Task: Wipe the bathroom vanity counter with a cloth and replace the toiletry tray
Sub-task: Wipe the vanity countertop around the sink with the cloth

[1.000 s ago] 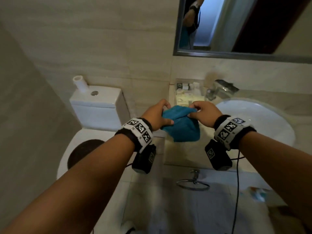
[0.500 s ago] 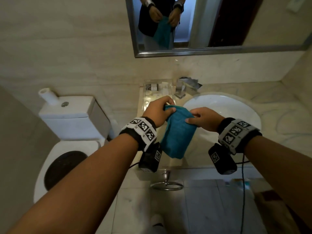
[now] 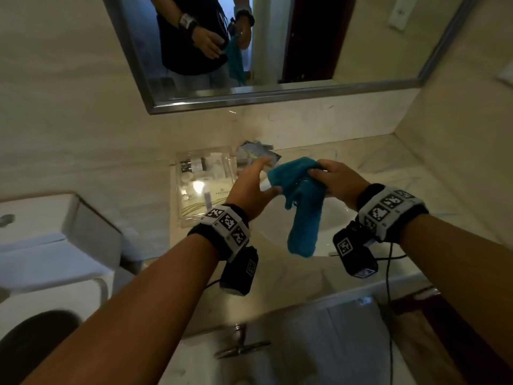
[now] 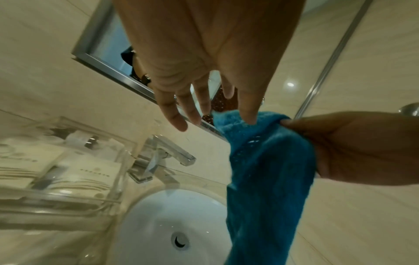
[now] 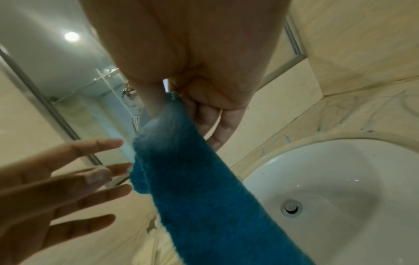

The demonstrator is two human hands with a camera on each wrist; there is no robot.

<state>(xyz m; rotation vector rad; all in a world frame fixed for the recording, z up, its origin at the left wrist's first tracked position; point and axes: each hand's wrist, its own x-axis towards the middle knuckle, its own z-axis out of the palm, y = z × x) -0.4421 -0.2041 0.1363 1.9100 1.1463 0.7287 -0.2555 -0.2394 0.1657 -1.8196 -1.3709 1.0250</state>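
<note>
A blue cloth [image 3: 302,209] hangs in a long fold over the sink basin [image 3: 334,216]. My right hand [image 3: 334,180] pinches its top end between thumb and fingers, as the right wrist view shows with the cloth [image 5: 204,188] trailing down from the right hand [image 5: 199,107]. My left hand [image 3: 254,184] is beside the cloth's upper left edge with straight, spread fingers and holds nothing. From the left wrist the left hand [image 4: 204,107] is splayed, one fingertip level with the cloth [image 4: 269,179]. A clear toiletry tray [image 3: 179,195] with small bottles and packets stands on the counter's left end.
A chrome faucet [image 3: 258,151] rises behind the basin, just right of the tray. Marble counter [image 3: 394,173] stretches right to the corner wall. A toilet [image 3: 41,245] stands left of the vanity, a mirror [image 3: 277,51] hangs above, and a towel ring [image 3: 241,348] sits below the front edge.
My left hand has let go of the cloth and opened. The cloth now hangs from my right hand alone, farther right over the basin. My view has swung right toward the vanity.
</note>
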